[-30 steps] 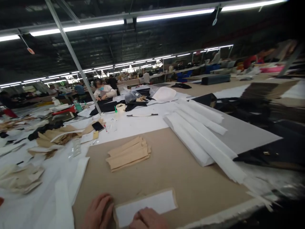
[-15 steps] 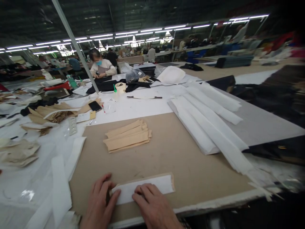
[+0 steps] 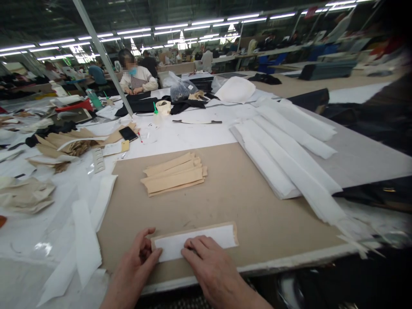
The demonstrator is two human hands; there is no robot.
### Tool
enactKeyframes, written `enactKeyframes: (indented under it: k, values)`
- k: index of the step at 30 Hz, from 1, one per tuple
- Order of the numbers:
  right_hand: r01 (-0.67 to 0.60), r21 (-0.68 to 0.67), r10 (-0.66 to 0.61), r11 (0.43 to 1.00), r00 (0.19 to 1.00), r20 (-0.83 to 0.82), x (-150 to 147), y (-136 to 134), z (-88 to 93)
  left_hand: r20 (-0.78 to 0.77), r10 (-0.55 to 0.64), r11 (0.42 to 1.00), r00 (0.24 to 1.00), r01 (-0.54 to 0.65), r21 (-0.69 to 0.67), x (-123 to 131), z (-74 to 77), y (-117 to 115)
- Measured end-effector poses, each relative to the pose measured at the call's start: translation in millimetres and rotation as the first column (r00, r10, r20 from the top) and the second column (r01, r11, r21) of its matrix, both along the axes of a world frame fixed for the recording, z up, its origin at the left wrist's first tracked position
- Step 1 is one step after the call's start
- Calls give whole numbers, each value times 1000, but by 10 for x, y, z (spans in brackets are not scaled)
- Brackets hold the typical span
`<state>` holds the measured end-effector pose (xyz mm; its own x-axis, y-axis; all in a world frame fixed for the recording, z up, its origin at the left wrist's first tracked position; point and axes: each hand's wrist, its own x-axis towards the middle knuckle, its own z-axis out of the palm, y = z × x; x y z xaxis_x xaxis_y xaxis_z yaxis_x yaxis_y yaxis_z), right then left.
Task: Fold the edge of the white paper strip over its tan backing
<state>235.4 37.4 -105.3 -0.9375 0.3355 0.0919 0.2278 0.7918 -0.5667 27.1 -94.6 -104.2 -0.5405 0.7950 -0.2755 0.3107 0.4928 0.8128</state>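
Observation:
A white strip (image 3: 174,248) lies on a slightly larger tan fabric piece (image 3: 236,234) near the table's front edge; tan borders show along its far side and right end. At the left end, my left hand (image 3: 140,253) rests its thumb on the strip's corner, the index finger stretched away from the thumb and the other fingers curled. On the middle of the strip lies my right hand (image 3: 209,262), thumb and fingers drawn together and pointing left. Whatever may be between those fingertips is hidden. Beyond the hands sits a stack of tan fabric pieces (image 3: 175,176).
Long white strips (image 3: 273,159) lie in layers on the right, and more white strips (image 3: 85,240) at the left. A phone (image 3: 128,134), tan pieces (image 3: 67,141) and a green-tipped bottle (image 3: 156,113) are farther back. A masked person (image 3: 138,77) works across the table.
The whole view has shifted slightly, with the table appearing higher. My left hand's fingers have drawn back a little from the strip's left end; my right hand stays on its middle.

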Motion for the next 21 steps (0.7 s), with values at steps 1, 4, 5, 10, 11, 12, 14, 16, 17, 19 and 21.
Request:
enactKeyframes:
  k: [1, 4, 5, 10, 11, 12, 14, 16, 17, 19, 21]
  values:
    - [-21, 18, 21, 1000, 1000, -3, -23, 11, 37, 15, -5, 1000, 1000, 5, -5, 17, -7, 9]
    - [-131, 53, 133, 990, 990, -48, -123, 28, 136, 213, -36, 999, 976, 33, 15, 50, -53, 34]
    - [-165, 59, 168, 985, 984, -63, -158, 25, 152, 278, -42, 999, 960, 35, 28, 51, -74, 35]
    - [-189, 50, 193, 981, 978, -74, -235, -32, 72, 304, -25, 1000, 952, 21, 18, 33, -109, -43]
    - [-181, 43, 184, 982, 980, -78, -228, -42, 46, 309, -26, 1000, 951, 19, 24, 41, -97, -74]
    - [-177, 36, 180, 984, 980, -86, -218, -49, 24, 315, -24, 999, 949, 10, 44, 53, -86, -111]
    - [-185, 26, 186, 982, 978, -98, -201, -54, 1, 287, -7, 995, 958, -22, 97, 81, -82, -197]
    - [-190, 12, 191, 982, 976, -104, -202, -51, 3, 172, -10, 992, 985, -11, 123, 94, -117, -292]
    - [-190, 4, 190, 982, 976, -104, -211, -50, 8, 77, -23, 992, 997, 13, 127, 92, -147, -338]
    - [-190, -5, 189, 982, 977, -104, -237, -48, 22, -154, -78, 985, 985, 100, 138, 80, -218, -411]
    - [-192, -5, 190, 981, 976, -106, -262, -47, 30, -357, -104, 972, 928, 171, 162, 79, -282, -447]
